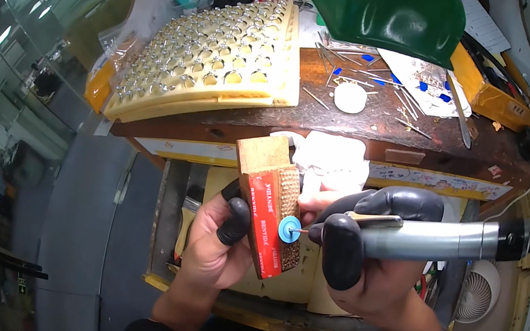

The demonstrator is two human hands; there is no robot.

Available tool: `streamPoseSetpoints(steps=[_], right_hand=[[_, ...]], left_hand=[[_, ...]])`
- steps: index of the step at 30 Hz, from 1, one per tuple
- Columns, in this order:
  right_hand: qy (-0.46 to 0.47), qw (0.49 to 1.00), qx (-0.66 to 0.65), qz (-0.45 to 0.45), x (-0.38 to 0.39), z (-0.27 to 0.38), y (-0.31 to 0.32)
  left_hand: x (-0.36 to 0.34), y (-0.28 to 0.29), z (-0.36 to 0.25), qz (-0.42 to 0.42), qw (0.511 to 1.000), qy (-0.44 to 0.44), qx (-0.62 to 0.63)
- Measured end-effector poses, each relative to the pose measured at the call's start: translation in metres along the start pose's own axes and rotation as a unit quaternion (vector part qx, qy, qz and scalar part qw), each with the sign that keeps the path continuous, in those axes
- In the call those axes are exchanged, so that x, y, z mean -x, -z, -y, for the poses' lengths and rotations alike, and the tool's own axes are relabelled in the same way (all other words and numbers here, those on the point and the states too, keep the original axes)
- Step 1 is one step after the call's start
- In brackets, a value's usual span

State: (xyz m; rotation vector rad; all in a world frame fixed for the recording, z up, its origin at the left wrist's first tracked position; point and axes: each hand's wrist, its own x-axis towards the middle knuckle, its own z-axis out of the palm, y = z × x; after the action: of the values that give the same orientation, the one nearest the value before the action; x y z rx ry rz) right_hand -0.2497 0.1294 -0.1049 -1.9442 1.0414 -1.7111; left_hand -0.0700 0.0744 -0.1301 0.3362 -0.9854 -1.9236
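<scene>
In front of the bench, my left hand (217, 246) grips a wooden block (259, 156) from its left side, thumb in a black finger cot. Red tape (265, 226) covers one face of the block. Tight rows of small gold-coloured pieces (291, 191) line its right edge; their kind is too small to tell. My right hand (385, 289), also in black finger cots, is closed around a silver rotary handpiece (433, 240). The blue disc (289, 229) on its tip lies against the gold-coloured rows. My left hand's other fingers are partly hidden behind the block.
A cream foam tray (241, 97) full of rings covers the bench's left side. A white round piece (350, 98) and several thin burs lie right of it. Overhead hangs a green shade (384, 13). Beneath my hands is an open drawer (164, 275); a white fan (480, 292) stands right.
</scene>
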Motion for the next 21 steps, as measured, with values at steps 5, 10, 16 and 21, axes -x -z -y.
streamPoseSetpoints(steps=[5, 10, 16, 21], right_hand=[[-0.006, 1.000, -0.009, -0.003, -0.0013, -0.0001, -0.0006], [0.016, 1.000, 0.003, -0.009, -0.0031, -0.0009, -0.0014], [0.007, 1.000, 0.012, 0.012, -0.0045, 0.0010, 0.0012], [0.040, 0.999, 0.023, 0.007, -0.0048, -0.0011, -0.0001]], left_hand=[[-0.0001, 0.0032, 0.0009, -0.002, 1.000, -0.002, -0.006], [-0.0013, 0.0051, 0.0020, 0.008, 1.000, -0.020, 0.001], [-0.0008, 0.0058, 0.0009, 0.022, 1.000, -0.019, -0.003], [-0.0006, 0.0066, 0.0010, 0.025, 1.000, -0.019, -0.004]])
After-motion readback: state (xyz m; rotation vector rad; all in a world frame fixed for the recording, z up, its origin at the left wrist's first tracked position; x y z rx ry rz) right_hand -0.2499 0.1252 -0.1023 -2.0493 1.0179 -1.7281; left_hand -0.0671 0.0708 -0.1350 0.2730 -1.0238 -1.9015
